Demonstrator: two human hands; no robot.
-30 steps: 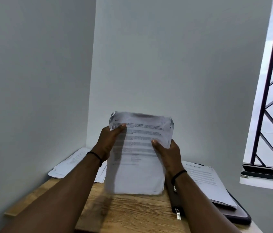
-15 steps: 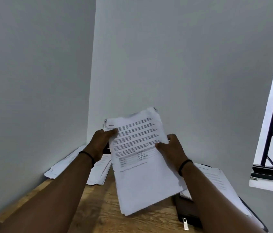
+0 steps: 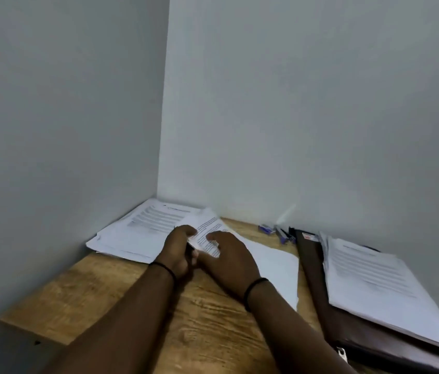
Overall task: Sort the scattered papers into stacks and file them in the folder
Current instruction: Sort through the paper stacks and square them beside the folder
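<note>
Left hand (image 3: pixel 179 248), right hand (image 3: pixel 229 259) grip printed sheets (image 3: pixel 207 234); text blurred, unreadable.

Printed sheets in hand (image 3: pixel 207 237): white, text side up, lying low over the wooden desk between both hands, far end overlapping the corner stack. Corner stack (image 3: pixel 137 230): loose, fanned, flat against the wall corner. Right stack (image 3: pixel 369 279): squared, resting on folder. Folder (image 3: pixel 329 306): dark brown, zipped edge, flat at desk's right.
</note>
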